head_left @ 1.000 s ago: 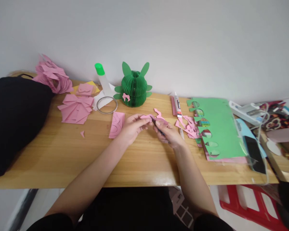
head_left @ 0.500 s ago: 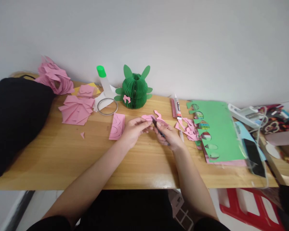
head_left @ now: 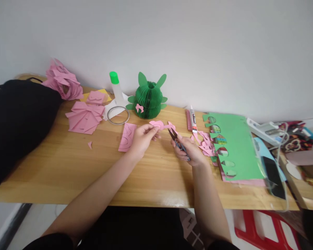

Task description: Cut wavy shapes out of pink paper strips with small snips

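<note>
Between the thumb and fingers of my left hand (head_left: 143, 137) is a pink paper piece (head_left: 156, 124) with wavy edges. My right hand (head_left: 188, 150) is wrapped round a pair of dark scissors (head_left: 177, 141), blades parted and pointing up-left. The blade tips are close to a curved pink strip (head_left: 171, 125) that seems to hang from the held paper; I cannot tell whether they touch. Left of my left hand lies a pink paper rectangle (head_left: 126, 136) with drawn curves. Pink paper scraps (head_left: 206, 143) lie right of the scissors.
Behind my hands stands a green honeycomb paper figure (head_left: 149, 100). A glue bottle (head_left: 115, 86), a tape ring (head_left: 118, 115) and folded pink papers (head_left: 85, 117) are at left, beside a black bag (head_left: 21, 125). At right are a glue tube (head_left: 193, 119), green sheet (head_left: 240, 146) and phone (head_left: 273, 177).
My right hand has drawn the scissors away from the paper, right and slightly down, and the blades now stand apart. The left hand still pinches the pink paper. The view has shifted slightly.
</note>
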`<state>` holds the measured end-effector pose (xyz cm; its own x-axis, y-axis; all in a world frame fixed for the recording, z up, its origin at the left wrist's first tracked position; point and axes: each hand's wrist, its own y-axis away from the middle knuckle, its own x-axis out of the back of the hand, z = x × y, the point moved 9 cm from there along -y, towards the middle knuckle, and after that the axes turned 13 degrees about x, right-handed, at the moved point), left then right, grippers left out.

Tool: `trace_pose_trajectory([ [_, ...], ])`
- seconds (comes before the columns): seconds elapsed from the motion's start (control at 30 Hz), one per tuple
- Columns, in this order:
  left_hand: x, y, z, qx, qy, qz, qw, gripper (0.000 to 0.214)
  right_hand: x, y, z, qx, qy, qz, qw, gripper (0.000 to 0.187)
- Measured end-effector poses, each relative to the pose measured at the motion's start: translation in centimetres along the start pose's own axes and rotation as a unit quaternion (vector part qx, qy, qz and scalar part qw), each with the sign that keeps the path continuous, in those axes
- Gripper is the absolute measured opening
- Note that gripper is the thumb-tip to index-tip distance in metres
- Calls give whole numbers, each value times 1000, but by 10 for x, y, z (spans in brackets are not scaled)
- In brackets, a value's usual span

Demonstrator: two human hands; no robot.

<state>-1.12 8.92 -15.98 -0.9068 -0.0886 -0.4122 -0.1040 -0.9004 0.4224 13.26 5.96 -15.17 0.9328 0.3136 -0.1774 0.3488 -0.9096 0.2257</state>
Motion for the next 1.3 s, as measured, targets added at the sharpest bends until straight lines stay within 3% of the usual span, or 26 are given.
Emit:
trace_pose_trajectory([
  [0.53,-18,8,3,-42,-131,-54,989,21,-2,-1,7,-20,20,2,1000,51],
  [1.3,-23,7,-4,-31,-146,-84,985,20,-3,-4,4,1,18,25,1000,55],
])
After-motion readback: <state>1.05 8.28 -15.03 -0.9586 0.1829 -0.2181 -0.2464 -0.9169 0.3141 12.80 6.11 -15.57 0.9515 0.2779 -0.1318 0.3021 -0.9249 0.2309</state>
